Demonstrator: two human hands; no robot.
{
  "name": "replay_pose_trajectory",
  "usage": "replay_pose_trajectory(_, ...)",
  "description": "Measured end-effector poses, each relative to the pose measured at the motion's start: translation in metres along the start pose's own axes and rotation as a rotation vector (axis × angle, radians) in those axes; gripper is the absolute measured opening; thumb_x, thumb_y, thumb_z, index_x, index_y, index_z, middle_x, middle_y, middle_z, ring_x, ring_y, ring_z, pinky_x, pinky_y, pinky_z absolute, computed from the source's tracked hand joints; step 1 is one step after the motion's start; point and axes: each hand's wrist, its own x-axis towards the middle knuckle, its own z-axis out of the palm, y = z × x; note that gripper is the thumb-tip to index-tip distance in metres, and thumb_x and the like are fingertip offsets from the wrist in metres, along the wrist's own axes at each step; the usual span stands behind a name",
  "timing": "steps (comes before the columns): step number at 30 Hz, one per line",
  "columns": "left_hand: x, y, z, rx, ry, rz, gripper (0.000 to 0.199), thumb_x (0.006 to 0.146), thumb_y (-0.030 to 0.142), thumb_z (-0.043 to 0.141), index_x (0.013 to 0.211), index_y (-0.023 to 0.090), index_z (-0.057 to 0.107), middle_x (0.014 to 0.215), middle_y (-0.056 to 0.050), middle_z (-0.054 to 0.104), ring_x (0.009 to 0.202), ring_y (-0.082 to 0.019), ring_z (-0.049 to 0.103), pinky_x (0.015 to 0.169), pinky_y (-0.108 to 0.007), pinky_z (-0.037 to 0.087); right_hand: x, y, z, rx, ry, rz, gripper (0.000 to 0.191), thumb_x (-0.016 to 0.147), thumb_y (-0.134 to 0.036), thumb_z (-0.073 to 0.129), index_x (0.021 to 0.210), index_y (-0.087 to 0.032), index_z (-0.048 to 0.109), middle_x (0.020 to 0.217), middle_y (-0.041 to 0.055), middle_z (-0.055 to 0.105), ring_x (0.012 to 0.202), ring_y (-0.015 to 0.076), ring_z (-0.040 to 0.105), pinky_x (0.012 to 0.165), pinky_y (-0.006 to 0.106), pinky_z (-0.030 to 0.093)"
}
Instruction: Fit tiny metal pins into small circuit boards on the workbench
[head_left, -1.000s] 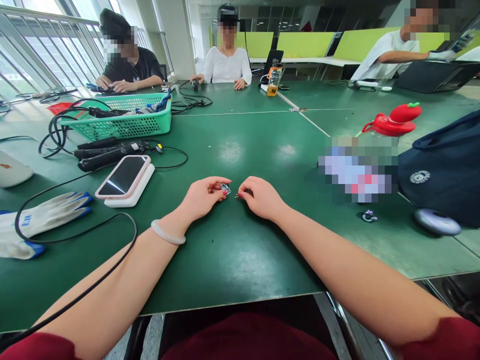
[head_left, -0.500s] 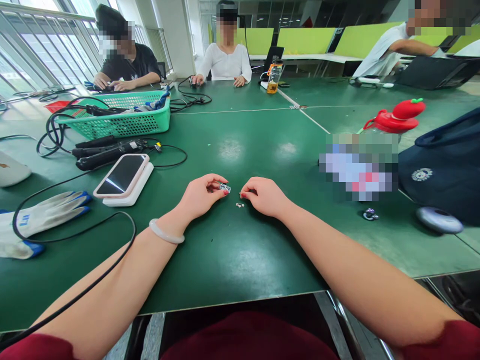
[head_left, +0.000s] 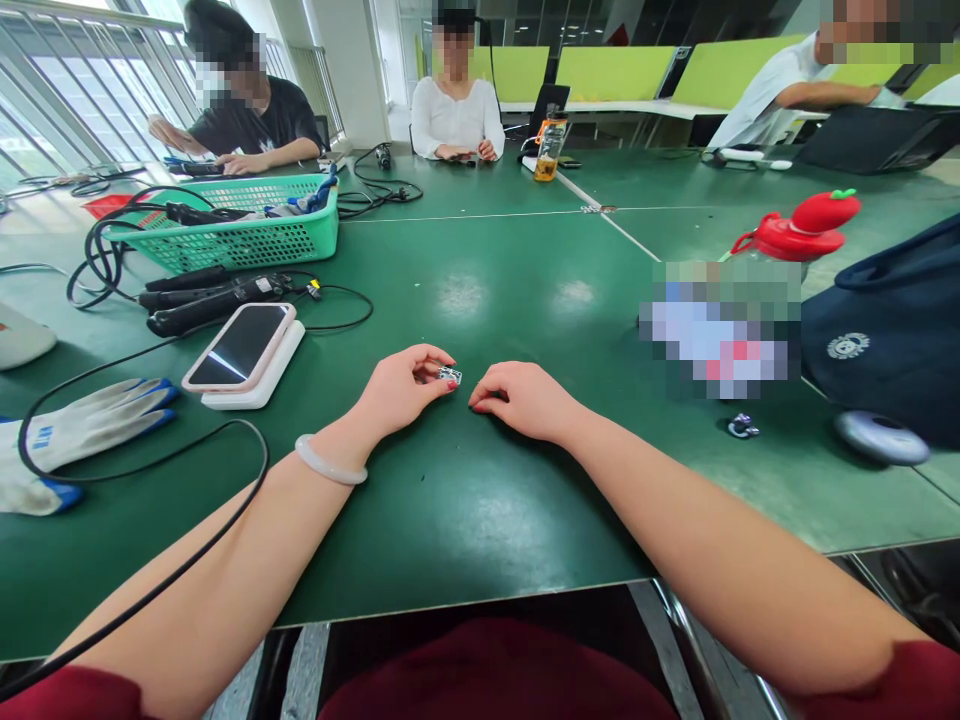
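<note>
Between the thumb and fingers of my left hand (head_left: 409, 388) is a small silvery piece (head_left: 450, 375), too small to make out in detail. My right hand (head_left: 529, 398) rests low over the green table (head_left: 465, 520), a short gap to the right of that piece. Its fingers are pinched together at the tabletop, and whatever they hold, if anything, is hidden under the fingertips. A pale bracelet (head_left: 330, 462) circles my left wrist.
Left of my hands lie a phone (head_left: 241, 345) on a white box, a glove (head_left: 97, 430), black cables and a green basket (head_left: 232, 245). A dark bag (head_left: 885, 330), a red-lidded bottle (head_left: 799, 235) and a small metallic item (head_left: 742, 427) are at the right. People sit across the table.
My right hand has moved slightly left and down, over the spot where small bits lay; they no longer show. My left hand keeps its grip. Across the table, two people's hands have moved.
</note>
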Motion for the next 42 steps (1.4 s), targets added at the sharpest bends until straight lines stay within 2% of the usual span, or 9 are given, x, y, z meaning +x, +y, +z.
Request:
replay_pose_trajectory(10, -0.001, 0.000, 0.000, 0.010, -0.005, 0.012, 0.030, 0.069, 0.032, 0.070, 0.095, 0.018, 0.065, 0.083, -0.004, 0.069, 0.075, -0.015, 0.062, 0.075, -0.031, 0.050, -0.001, -0.003, -0.004, 0.069, 0.049, 0.083, 0.014, 0.077, -0.014, 0.060, 0.066, -0.020, 0.067, 0.070, -0.0020, 0.064, 0.067, 0.0103, 0.055, 0.066, 0.023, 0.040)
replay_pose_trajectory(15, 0.000, -0.001, 0.000, 0.014, -0.010, 0.024, 0.029, 0.069, 0.033, 0.071, 0.094, 0.018, 0.065, 0.084, -0.004, 0.070, 0.074, -0.015, 0.062, 0.074, -0.031, 0.049, 0.000, 0.001, -0.006, 0.067, 0.153, 0.283, 0.013, 0.077, -0.017, 0.060, 0.068, -0.020, 0.068, 0.070, -0.0010, 0.067, 0.062, 0.0112, 0.055, 0.060, 0.024, 0.040)
replay_pose_trajectory(19, -0.001, -0.001, -0.001, 0.061, 0.019, 0.035, 0.030, 0.067, 0.037, 0.073, 0.089, 0.018, 0.065, 0.079, -0.004, 0.068, 0.070, -0.015, 0.061, 0.069, -0.030, 0.049, -0.001, 0.009, -0.010, 0.008, 0.115, 0.381, 0.014, 0.077, -0.019, 0.061, 0.066, -0.021, 0.070, 0.072, -0.0002, 0.069, 0.065, 0.0127, 0.058, 0.060, 0.026, 0.041)
replay_pose_trajectory(24, -0.002, 0.001, 0.000, 0.083, 0.025, 0.047, 0.029, 0.065, 0.037, 0.074, 0.084, 0.018, 0.064, 0.077, -0.003, 0.066, 0.069, -0.015, 0.059, 0.067, -0.029, 0.048, -0.003, 0.012, -0.013, -0.032, 0.063, 0.286, 0.009, 0.076, -0.020, 0.066, 0.080, -0.025, 0.072, 0.074, -0.0017, 0.066, 0.065, 0.0120, 0.056, 0.060, 0.025, 0.041)
replay_pose_trajectory(31, -0.004, 0.002, 0.000, 0.078, 0.016, 0.055, 0.028, 0.065, 0.035, 0.075, 0.083, 0.018, 0.063, 0.076, -0.003, 0.066, 0.068, -0.014, 0.058, 0.066, -0.029, 0.048, -0.003, 0.008, -0.017, -0.122, 0.008, 0.262, 0.013, 0.078, -0.022, 0.065, 0.064, -0.021, 0.065, 0.071, -0.0005, 0.061, 0.065, 0.0121, 0.052, 0.060, 0.026, 0.037)
replay_pose_trajectory(34, -0.005, 0.005, 0.001, 0.070, 0.010, 0.040, 0.028, 0.064, 0.034, 0.076, 0.082, 0.018, 0.062, 0.075, -0.002, 0.065, 0.067, -0.014, 0.058, 0.066, -0.029, 0.048, -0.004, 0.004, -0.015, -0.082, 0.072, 0.221, 0.016, 0.080, -0.025, 0.062, 0.066, -0.020, 0.064, 0.071, 0.0001, 0.061, 0.066, 0.0124, 0.051, 0.061, 0.026, 0.036)
replay_pose_trajectory(39, -0.006, 0.009, 0.002, 0.031, -0.037, 0.044, 0.029, 0.062, 0.033, 0.077, 0.080, 0.017, 0.061, 0.074, -0.001, 0.066, 0.066, -0.013, 0.058, 0.065, -0.028, 0.048, -0.003, -0.009, -0.005, 0.142, 0.269, 0.196, 0.013, 0.082, -0.024, 0.059, 0.071, -0.020, 0.065, 0.068, -0.0014, 0.060, 0.063, 0.0110, 0.050, 0.062, 0.025, 0.037)
replay_pose_trajectory(42, -0.008, 0.009, 0.003, -0.018, -0.064, 0.057, 0.031, 0.060, 0.032, 0.078, 0.078, 0.017, 0.058, 0.075, -0.001, 0.065, 0.066, -0.013, 0.058, 0.064, -0.028, 0.048, -0.001, -0.015, 0.001, 0.215, 0.312, 0.178, 0.013, 0.082, -0.022, 0.058, 0.072, -0.020, 0.066, 0.069, -0.0015, 0.059, 0.062, 0.0103, 0.048, 0.061, 0.025, 0.037)
